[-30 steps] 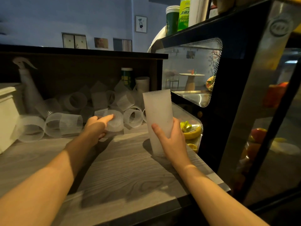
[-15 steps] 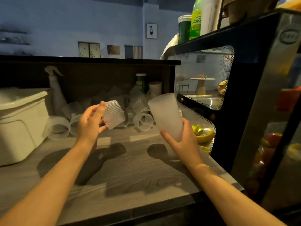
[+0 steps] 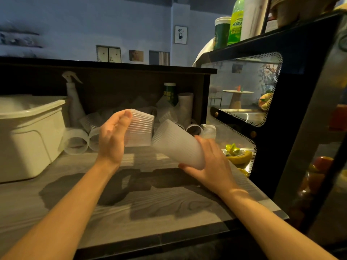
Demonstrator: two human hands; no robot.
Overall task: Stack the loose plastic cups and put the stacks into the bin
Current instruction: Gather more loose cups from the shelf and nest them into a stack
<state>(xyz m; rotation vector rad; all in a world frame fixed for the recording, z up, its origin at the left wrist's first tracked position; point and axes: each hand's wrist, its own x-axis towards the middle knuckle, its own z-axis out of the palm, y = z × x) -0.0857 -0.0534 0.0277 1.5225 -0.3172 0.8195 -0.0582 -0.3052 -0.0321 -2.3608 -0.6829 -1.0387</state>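
My left hand (image 3: 112, 137) holds a single ribbed translucent cup (image 3: 139, 128) above the counter, thumb on its top edge. My right hand (image 3: 210, 164) grips the lower end of a stack of ribbed cups (image 3: 178, 145), tilted with its upper end toward the single cup. The two nearly touch at the middle. Several loose cups (image 3: 77, 140) lie on their sides at the back of the counter under the dark shelf. The white plastic bin (image 3: 28, 136) stands at the left.
A spray bottle (image 3: 74, 99) stands behind the bin. A green can (image 3: 170, 93) and paper cups (image 3: 185, 104) sit at the back. A glass display case (image 3: 262, 109) with fruit borders the grey wooden counter (image 3: 150, 199) on the right.
My left hand lifted a cup from the pile and brought it toward the middle. My right hand tilted the stack leftward until its upper end met that cup.
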